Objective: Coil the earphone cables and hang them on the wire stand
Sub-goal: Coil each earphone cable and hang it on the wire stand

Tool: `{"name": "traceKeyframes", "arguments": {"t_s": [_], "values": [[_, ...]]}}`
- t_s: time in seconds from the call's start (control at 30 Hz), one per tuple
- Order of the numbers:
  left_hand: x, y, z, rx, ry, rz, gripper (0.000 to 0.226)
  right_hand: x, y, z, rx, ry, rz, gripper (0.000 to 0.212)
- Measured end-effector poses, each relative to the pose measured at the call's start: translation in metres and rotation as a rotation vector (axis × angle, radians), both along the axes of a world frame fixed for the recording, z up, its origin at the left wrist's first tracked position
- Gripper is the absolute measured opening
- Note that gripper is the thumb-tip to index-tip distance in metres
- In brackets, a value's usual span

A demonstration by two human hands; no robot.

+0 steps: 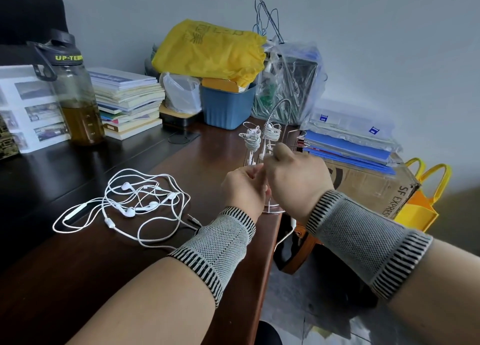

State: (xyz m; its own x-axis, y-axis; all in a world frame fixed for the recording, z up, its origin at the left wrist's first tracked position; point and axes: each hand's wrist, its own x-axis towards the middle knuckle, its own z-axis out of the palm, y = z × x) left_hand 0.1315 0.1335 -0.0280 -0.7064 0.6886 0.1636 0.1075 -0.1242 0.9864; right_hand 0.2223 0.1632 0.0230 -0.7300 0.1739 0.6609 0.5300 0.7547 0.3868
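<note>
Water bottle [75,90], stacked books [127,100], blue bin [227,105], yellow bag [210,51], cardboard box [368,183]

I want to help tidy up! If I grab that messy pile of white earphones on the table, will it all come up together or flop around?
The loose earphones would probably flop: the thin cables lie in slack loops. Several sets overlap, so they would likely lift as one tangle. They look light, and the buds would likely dangle and swing.

hands [270,181] at wire stand [270,137], earphones [130,201] loose
</note>
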Motion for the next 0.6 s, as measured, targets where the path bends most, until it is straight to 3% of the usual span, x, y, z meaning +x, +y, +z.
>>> {"name": "traceKeyframes", "arguments": {"t_s": [0.07, 0.17, 0.27, 0.37, 0.6], "values": [[0.001, 0.001, 0.002, 0.018, -0.07, 0.002, 0.028, 0.008, 0.008, -0.01, -0.261, 0.192, 0.022, 0.007], [0.004, -0.003, 0.006, 0.007, -0.037, 0.033, 0.02, 0.017, 0.013, -0.017, -0.698, 0.445, 0.012, 0.014], [0.004, -0.008, 0.009, -0.041, 0.008, 0.051, 0.019, 0.017, 0.025, -0.013, -0.974, 0.618, -0.047, 0.012], [0.005, -0.011, 0.011, -0.1, 0.133, 0.076, 0.024, 0.015, 0.029, -0.011, -1.091, 0.638, -0.026, 0.012], [0.003, -0.024, 0.016, -0.21, 0.387, 0.118, 0.037, 0.013, 0.025, -0.01, -1.116, 0.689, -0.012, 0.013]]}}
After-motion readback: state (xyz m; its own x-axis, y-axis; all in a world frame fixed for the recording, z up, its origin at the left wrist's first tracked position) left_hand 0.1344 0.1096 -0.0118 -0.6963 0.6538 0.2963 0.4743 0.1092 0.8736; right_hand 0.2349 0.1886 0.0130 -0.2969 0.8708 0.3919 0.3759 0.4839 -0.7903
